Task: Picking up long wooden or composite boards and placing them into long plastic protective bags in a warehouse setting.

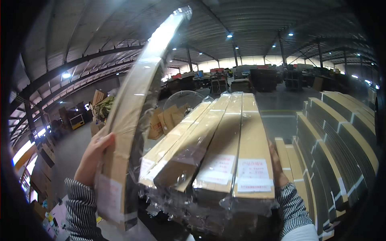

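My left hand (93,156) is closed round the edge of a long cardboard bundle (125,116) wrapped in clear plastic. This bundle stands steeply tilted, its far end raised toward the roof and a white label near its low end. Beside it lies a stack of similar plastic-wrapped bundles (252,136), side by side and in layers, with white labels at their near ends. Against the stack's right side rests my right hand (278,165), its fingers stretched along the outermost bundle and partly hidden by it.
To the right stand tall piles of long brown-and-dark strips (333,148) with white bands. Cardboard boxes (171,118) and a round wire guard (183,98) are behind the stack. Dark piled goods (263,80) stand farther off. Floor (68,146) shows on the left.
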Motion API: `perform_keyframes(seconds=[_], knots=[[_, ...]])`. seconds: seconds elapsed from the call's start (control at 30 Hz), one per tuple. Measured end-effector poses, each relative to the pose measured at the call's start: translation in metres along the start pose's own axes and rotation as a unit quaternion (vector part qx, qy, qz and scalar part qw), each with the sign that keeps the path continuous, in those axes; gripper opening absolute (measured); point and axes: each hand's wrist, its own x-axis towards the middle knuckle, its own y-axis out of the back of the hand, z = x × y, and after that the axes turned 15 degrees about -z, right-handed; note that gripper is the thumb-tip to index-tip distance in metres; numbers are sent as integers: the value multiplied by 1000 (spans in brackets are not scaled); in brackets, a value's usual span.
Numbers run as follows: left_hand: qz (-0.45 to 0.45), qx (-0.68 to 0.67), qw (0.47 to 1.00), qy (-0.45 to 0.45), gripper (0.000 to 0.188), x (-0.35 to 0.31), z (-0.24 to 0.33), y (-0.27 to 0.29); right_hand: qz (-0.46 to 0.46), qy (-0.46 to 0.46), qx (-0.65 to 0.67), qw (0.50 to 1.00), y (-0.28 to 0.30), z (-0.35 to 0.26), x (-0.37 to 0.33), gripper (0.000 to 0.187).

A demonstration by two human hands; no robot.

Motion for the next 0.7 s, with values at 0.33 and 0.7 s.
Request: perform_keyframes(seconds=[0.33, 0.7], knots=[[-139, 94, 945, 282, 55, 127, -111, -6, 39, -22, -109, 993, -20, 24, 23, 72], [-144, 74, 980, 115, 49, 107, -122, 12, 151, 41, -103, 982, -15, 95, -19, 54]])
